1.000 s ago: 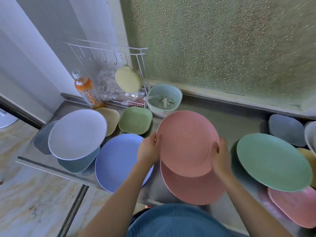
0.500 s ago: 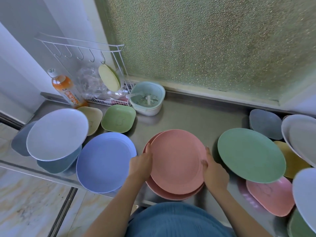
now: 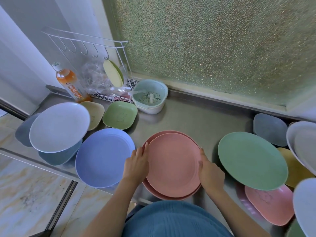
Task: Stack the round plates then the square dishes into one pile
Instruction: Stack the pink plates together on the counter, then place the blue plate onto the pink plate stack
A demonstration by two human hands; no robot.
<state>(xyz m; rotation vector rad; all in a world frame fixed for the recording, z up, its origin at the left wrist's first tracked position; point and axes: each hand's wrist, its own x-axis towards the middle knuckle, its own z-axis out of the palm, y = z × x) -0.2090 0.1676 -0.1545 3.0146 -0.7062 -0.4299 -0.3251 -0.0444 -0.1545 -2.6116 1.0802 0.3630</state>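
You lowered the upper round pink plastic plate [image 3: 172, 164] onto its twin at the steel counter's [image 3: 196, 120] front edge — left hand [image 3: 136, 165] and right hand [image 3: 211, 174] both gripped its rim.

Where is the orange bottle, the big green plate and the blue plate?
orange bottle [image 3: 71, 84]: head view, on its label.
big green plate [image 3: 252, 159]: head view, its middle.
blue plate [image 3: 104, 157]: head view, its middle.
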